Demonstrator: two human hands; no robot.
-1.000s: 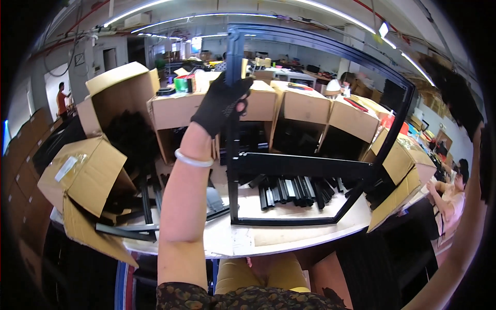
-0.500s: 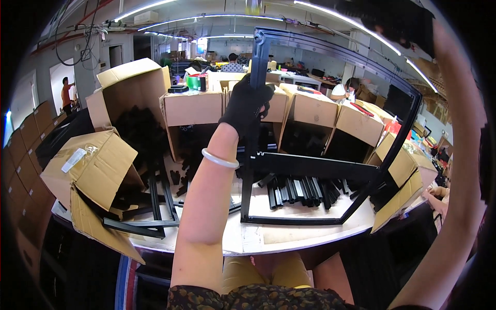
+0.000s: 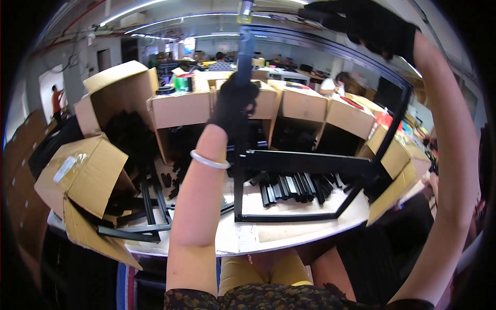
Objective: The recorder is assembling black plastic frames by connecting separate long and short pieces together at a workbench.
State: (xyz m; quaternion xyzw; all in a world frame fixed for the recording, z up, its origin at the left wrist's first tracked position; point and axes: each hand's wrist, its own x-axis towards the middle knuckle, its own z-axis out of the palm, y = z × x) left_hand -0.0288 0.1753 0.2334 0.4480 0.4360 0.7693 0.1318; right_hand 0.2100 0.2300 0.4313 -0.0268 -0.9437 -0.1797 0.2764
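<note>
A black rectangular frame with a crossbar stands upright in front of me, its lower edge at the white table. My left hand, in a black glove with a white bangle on the wrist, is closed around the frame's left upright near the top. High at the right, above the frame's top bar, my right hand, also gloved in black, has its fingers stretched to the left; nothing shows in it. A metal tool tip with a yellowish end hangs over the frame's upper left corner.
Black bars lie in a row behind the frame. Open cardboard boxes ring the table's far side, and another box with more black strips stands at left. Loose frame pieces rest at the left edge. People are farther back.
My right hand has come in leftward and down toward the frame's top bar. The tool tip has come lower into view. My left hand keeps its hold; the whole view has shifted slightly.
</note>
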